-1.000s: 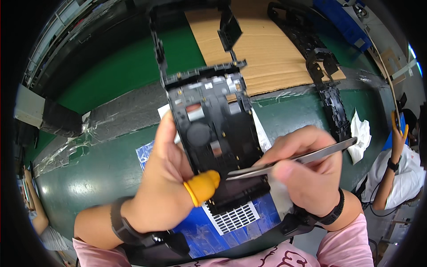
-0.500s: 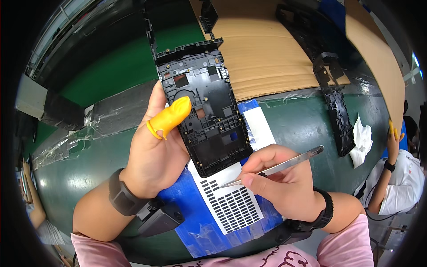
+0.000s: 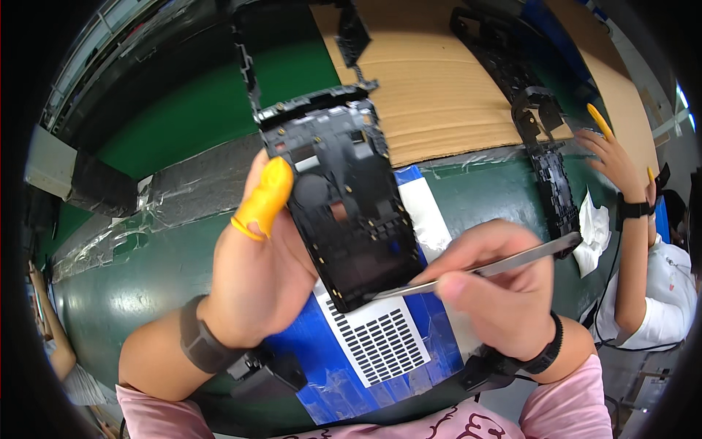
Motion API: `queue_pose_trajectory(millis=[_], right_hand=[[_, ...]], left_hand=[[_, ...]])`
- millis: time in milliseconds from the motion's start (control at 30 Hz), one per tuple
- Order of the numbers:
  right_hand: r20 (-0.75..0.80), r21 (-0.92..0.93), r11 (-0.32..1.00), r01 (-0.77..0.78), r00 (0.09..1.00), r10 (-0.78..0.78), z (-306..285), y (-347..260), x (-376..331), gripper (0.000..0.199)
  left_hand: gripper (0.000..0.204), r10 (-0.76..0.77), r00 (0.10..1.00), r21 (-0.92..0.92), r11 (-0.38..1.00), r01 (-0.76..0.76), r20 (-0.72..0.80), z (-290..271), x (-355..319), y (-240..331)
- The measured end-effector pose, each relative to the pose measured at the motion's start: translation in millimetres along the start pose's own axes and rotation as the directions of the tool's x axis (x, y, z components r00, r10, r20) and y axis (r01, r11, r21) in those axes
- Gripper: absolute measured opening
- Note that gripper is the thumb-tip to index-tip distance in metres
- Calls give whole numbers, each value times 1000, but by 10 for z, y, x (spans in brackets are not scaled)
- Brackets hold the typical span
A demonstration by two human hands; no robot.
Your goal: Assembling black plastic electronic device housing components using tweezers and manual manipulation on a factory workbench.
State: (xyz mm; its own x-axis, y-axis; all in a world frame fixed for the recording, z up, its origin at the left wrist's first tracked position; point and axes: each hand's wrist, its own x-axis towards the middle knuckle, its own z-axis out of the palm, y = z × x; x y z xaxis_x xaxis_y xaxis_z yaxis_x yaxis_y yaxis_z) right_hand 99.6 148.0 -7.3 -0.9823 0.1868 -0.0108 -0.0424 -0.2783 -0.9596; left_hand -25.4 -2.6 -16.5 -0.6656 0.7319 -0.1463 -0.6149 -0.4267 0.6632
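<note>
My left hand (image 3: 248, 282) is closed round the left side of a black plastic housing (image 3: 362, 219), its thumb in a yellow finger cot (image 3: 271, 192) lying against the housing's edge. Open compartments, ribs and small brass-coloured inserts cover the inner face, and two long arms stretch away at the far end. In my right hand (image 3: 493, 300) is a pair of metal tweezers (image 3: 523, 259), pinched and pointing left. Their tips reach the housing's near edge; whether they grip anything is too small to tell. Beneath lies a white sheet of black rectangular stickers (image 3: 387, 340).
The sticker sheet rests on a blue board (image 3: 307, 351) on the green table (image 3: 161, 271). At the right are another black housing (image 3: 556, 190), a crumpled white tissue (image 3: 594, 235) and a co-worker's hand (image 3: 618, 164). Brown cardboard (image 3: 424, 88) lies at the back.
The housing has moved slightly toward me and tilted. My right hand and the tweezers have shifted right, the tips now at the housing's near edge. The co-worker's hand has reached in toward the other housing.
</note>
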Motion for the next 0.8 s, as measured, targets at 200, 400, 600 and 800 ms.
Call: queue_pose_trajectory(millis=[200, 400, 600, 800], right_hand=[[-37, 79, 984, 161, 987, -159, -72, -43, 17, 20], [-53, 46, 996, 78, 996, -76, -96, -53, 24, 19], [-36, 69, 995, 66, 997, -64, -125, -70, 25, 19], [-33, 66, 996, 65, 997, -63, -124, -79, 29, 19]], left_hand=[[48, -69, 996, 57, 996, 72, -47, 153, -185, -153], [48, -122, 989, 33, 992, 120, 78, 229, -215, -156], [50, -98, 995, 52, 994, 98, 9, 288, -195, -187], [49, -116, 993, 59, 992, 115, 9, 309, -198, -185]])
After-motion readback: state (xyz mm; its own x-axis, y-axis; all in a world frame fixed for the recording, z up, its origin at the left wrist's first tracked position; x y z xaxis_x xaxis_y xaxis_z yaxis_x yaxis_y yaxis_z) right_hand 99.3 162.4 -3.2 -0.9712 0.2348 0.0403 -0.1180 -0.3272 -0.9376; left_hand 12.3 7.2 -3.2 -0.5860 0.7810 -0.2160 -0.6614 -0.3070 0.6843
